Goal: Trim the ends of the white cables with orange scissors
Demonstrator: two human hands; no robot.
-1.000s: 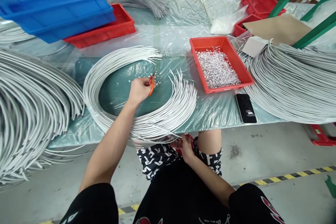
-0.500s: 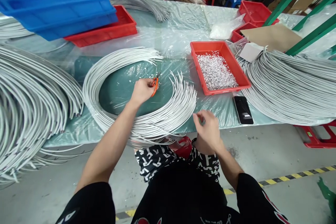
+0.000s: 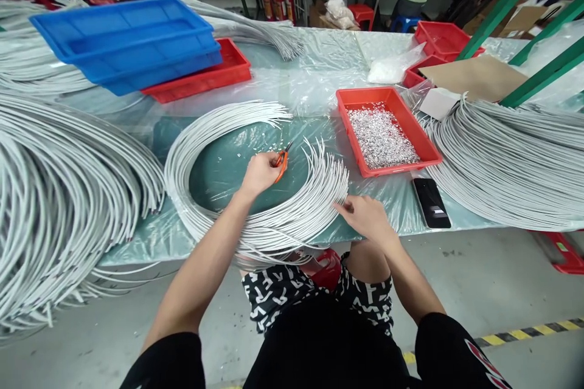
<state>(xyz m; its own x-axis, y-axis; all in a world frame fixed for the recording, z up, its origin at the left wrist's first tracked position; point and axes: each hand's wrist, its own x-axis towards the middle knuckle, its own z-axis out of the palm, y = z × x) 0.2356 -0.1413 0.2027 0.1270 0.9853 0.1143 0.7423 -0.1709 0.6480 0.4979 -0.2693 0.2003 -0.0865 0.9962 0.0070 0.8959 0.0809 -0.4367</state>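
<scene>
My left hand (image 3: 262, 172) is closed round a pair of orange-handled snips (image 3: 282, 166), its dark pointed blades aimed up and to the right. It hovers inside the ring of a curved bundle of white cables (image 3: 180, 152) lying on the table. At the bundle's right side, my right hand (image 3: 367, 216) has thumb and forefinger drawn together against the cables' edge. What lies between those fingertips is too small to make out. The loose cable ends (image 3: 326, 167) fan out just above my right hand. Tiny white scraps lie near the snips.
A red tray (image 3: 390, 97) of small shiny metal pieces stands right of the bundle, with a phone (image 3: 431, 203) below it. More cable bundles lie left (image 3: 68, 176) and right (image 3: 511, 164). Blue trays (image 3: 137, 30) are stacked behind. Green posts (image 3: 497, 6) rise at right.
My right hand has moved from beside the bundle to its right edge, fingertips now at the cables. My left hand still holds the snips over the ring. The view has shifted slightly.
</scene>
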